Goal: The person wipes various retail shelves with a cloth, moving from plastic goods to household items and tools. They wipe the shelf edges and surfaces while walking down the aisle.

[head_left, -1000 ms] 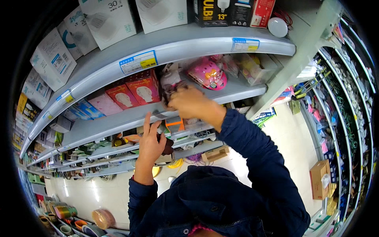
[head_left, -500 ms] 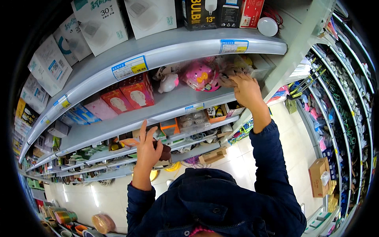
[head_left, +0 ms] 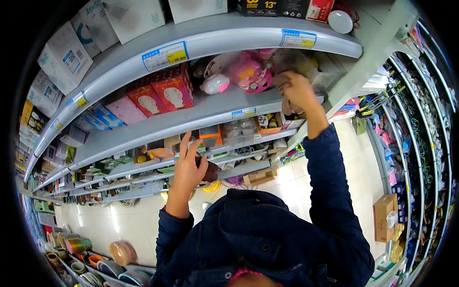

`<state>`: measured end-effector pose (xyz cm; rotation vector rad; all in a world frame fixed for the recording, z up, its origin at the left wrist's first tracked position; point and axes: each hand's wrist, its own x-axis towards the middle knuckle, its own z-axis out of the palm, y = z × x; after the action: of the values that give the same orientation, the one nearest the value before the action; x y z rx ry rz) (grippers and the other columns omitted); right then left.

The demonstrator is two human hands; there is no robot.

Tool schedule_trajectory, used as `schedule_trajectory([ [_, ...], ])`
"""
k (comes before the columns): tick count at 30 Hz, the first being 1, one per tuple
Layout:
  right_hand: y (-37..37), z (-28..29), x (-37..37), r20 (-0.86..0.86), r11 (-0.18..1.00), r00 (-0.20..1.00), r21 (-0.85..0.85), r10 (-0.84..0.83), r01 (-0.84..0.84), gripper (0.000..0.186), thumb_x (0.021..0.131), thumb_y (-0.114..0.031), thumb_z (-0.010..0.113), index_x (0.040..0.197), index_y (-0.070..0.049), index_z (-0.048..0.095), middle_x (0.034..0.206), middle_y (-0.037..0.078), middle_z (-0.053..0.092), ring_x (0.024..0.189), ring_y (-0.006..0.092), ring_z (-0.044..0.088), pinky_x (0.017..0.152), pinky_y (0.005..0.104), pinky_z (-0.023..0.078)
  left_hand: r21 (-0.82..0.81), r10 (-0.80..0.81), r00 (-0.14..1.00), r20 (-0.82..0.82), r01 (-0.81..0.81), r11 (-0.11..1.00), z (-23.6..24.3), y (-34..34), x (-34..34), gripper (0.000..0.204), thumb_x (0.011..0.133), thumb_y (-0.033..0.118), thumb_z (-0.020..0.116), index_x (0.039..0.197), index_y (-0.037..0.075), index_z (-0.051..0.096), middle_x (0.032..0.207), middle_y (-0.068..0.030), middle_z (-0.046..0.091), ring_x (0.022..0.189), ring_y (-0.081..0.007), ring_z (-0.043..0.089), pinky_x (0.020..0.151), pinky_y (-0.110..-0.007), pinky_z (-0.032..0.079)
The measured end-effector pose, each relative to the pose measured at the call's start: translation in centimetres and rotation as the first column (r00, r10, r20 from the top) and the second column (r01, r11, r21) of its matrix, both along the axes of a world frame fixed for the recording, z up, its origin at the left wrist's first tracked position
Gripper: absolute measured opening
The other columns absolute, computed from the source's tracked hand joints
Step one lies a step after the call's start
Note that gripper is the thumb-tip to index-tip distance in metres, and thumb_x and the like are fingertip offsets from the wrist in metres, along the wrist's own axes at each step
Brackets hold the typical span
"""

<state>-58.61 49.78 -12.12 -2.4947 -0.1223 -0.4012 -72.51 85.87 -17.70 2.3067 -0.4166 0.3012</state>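
Observation:
My left hand (head_left: 190, 167) is below the middle shelf's edge, two fingers extended upward, the others curled round a dark brown item (head_left: 211, 173) I cannot make out. My right hand (head_left: 299, 93) reaches onto the middle shelf (head_left: 186, 117) at its right end, fingers curled on something beige or bagged, partly hidden by them. Just left of it lies a pink rounded item with a yellow bow (head_left: 249, 74). A white item with a pink tip (head_left: 215, 84) lies beside red bulb boxes (head_left: 169, 91). A clear bin (head_left: 325, 71) stands behind my right hand.
An upper shelf holds white boxes (head_left: 131, 19); a pale upright (head_left: 366, 69) bounds the right end. Lower shelves hold small goods. A cardboard box (head_left: 383, 217) stands by the right aisle's shelving (head_left: 416, 143), and tubs and rolls (head_left: 79, 244) line the lower left.
My right hand has moved right, away from the red boxes to the shelf's right end, uncovering the white and pink item. My left hand stays low with the brown item.

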Motion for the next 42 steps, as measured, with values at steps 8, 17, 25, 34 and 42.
schedule_trajectory([
  [8, -0.5, -1.8, -10.0, 0.270, 0.319, 0.963, 0.915, -0.026, -0.248, 0.041, 0.075, -0.001, 0.045, 0.113, 0.006, 0.057, 0.112, 0.015, 0.062, 0.106, 0.0261, 0.059, 0.093, 0.0345, 0.046, -0.021, 0.000, 0.983, -0.183, -0.004, 1.000, -4.4, 1.4, -2.4, 0.044, 0.078, 0.007, 0.063, 0.121, 0.005, 0.054, 0.138, -0.0180, 0.042, 0.075, -0.0296, 0.065, 0.070, -0.038, 0.053],
  [17, 8.3, -12.0, -10.5, -0.318, 0.709, 0.768, 0.663, 0.555, -0.238, 0.041, 0.079, 0.000, 0.051, 0.120, 0.003, 0.054, 0.109, 0.012, 0.062, 0.101, 0.0228, 0.058, 0.088, 0.0309, 0.045, 0.110, 0.039, 0.967, -0.252, -0.012, 0.994, -10.0, 1.3, -3.3, 0.050, 0.080, 0.014, 0.060, 0.128, 0.004, 0.049, 0.142, -0.0206, 0.036, 0.088, -0.0403, 0.062, 0.078, -0.045, 0.051],
  [25, 17.6, -17.5, 1.3, -0.004, 0.880, 0.947, -0.369, 0.322, -0.301, 0.035, 0.086, -0.020, 0.055, 0.117, -0.003, 0.057, 0.116, 0.024, 0.059, 0.106, 0.0424, 0.055, 0.094, 0.0475, 0.041, 0.069, 0.157, 0.904, -0.398, -0.141, 0.988, -13.3, -2.0, 0.0, 0.071, 0.075, 0.017, 0.065, 0.137, 0.001, 0.036, 0.145, -0.0283, 0.026, 0.098, -0.0436, 0.060, 0.082, -0.046, 0.051],
  [34, 18.3, -18.5, 11.6, -0.042, 0.675, 0.854, -0.594, 0.518, -0.439, 0.044, 0.088, -0.022, 0.054, 0.128, -0.005, 0.051, 0.131, 0.020, 0.050, 0.123, 0.0360, 0.045, 0.106, 0.0435, 0.032, -0.138, 0.187, 0.917, -0.352, -0.248, 0.959, -19.0, -5.0, 1.0, 0.082, 0.074, 0.015, 0.065, 0.141, -0.005, 0.022, 0.149, -0.0301, 0.015, 0.090, -0.0408, 0.063, 0.076, -0.045, 0.053],
  [42, 20.6, -18.9, 12.8, -0.069, 0.383, 0.775, -0.839, 0.629, -0.385, 0.048, 0.084, -0.006, 0.052, 0.133, -0.004, 0.049, 0.138, 0.019, 0.046, 0.130, 0.0342, 0.040, 0.110, 0.0418, 0.029, -0.321, 0.158, 0.925, -0.344, -0.274, 0.906, -20.8, -6.2, 1.9, 0.084, 0.072, 0.010, 0.062, 0.142, -0.005, 0.018, 0.150, -0.0314, 0.008, 0.087, -0.0401, 0.063, 0.072, -0.045, 0.053],
])
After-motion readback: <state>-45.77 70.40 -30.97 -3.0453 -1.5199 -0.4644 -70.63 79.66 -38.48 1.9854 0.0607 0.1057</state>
